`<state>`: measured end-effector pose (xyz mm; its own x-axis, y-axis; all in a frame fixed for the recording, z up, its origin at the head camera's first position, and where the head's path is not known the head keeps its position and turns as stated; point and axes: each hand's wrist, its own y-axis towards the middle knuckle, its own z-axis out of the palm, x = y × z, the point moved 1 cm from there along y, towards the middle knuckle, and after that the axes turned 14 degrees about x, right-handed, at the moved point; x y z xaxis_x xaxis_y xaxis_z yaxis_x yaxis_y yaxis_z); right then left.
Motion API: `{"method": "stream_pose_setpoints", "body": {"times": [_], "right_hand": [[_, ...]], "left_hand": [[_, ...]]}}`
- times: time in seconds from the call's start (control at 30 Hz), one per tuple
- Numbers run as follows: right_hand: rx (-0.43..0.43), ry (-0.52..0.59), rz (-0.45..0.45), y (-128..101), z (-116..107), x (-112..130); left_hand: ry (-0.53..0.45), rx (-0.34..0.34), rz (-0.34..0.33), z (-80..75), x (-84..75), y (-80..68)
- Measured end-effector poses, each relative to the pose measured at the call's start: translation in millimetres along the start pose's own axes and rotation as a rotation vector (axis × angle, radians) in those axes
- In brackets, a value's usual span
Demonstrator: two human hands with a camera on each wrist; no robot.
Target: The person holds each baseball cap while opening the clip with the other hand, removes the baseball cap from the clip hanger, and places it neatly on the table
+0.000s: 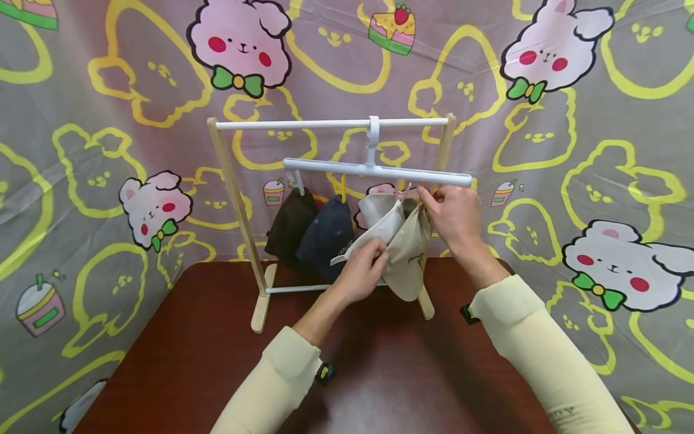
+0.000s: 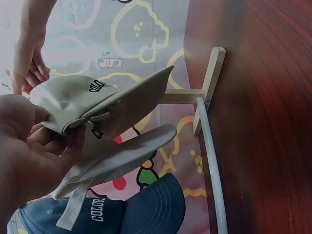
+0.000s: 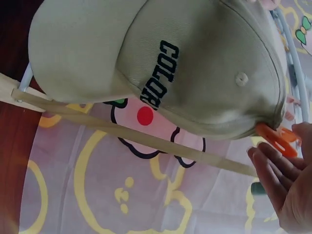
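A beige cap (image 1: 408, 256) with dark lettering hangs at the right end of a white hanger (image 1: 325, 166). My left hand (image 1: 362, 270) holds its edge; in the left wrist view the thumb lies over the cloth and the fingers curl below it. My right hand (image 1: 458, 218) pinches an orange clip (image 3: 277, 139) at the other edge of the beige cap (image 3: 195, 73). Close beside it hang a white cap (image 1: 374, 232) on a pink clip (image 1: 402, 193), a navy cap (image 1: 327, 232) on a yellow clip (image 1: 341, 188), and a dark brown cap (image 1: 291, 226).
The hanger hooks over the white top bar (image 1: 303, 124) of a wooden-legged rack (image 1: 233, 181) and tilts down to the right. A white lower bar (image 1: 298, 289) joins the feet. The rack stands on a reddish-brown table (image 1: 179, 349), with a patterned curtain (image 1: 152, 150) behind.
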<state>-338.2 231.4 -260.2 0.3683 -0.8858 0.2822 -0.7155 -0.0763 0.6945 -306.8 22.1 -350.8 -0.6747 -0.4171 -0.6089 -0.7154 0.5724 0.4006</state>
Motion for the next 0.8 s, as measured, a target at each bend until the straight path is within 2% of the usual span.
{"method": "stream_pose_setpoints", "body": {"times": [0.2, 0.4, 0.53, 0.7, 0.8], "right_hand": [[-0.037, -0.033, 0.071, 5, 4, 7], [-0.072, 0.031, 0.017, 12, 4, 6], [-0.068, 0.083, -0.012, 13, 5, 4], [-0.037, 0.118, -0.004, 11, 7, 4], [-0.028, 0.125, 0.002, 11, 7, 5]], "left_hand": [[-0.047, 0.012, -0.011, 1.1, 1.8, -1.7], [-0.051, -0.004, -0.003, -2.5, 4.1, -2.7], [-0.011, -0.076, -0.063, -4.6, 3.5, -3.3], [0.058, -0.129, -0.181, -4.3, 0.9, -4.5], [0.061, -0.15, -0.195, -3.3, 1.7, -3.8]]}}
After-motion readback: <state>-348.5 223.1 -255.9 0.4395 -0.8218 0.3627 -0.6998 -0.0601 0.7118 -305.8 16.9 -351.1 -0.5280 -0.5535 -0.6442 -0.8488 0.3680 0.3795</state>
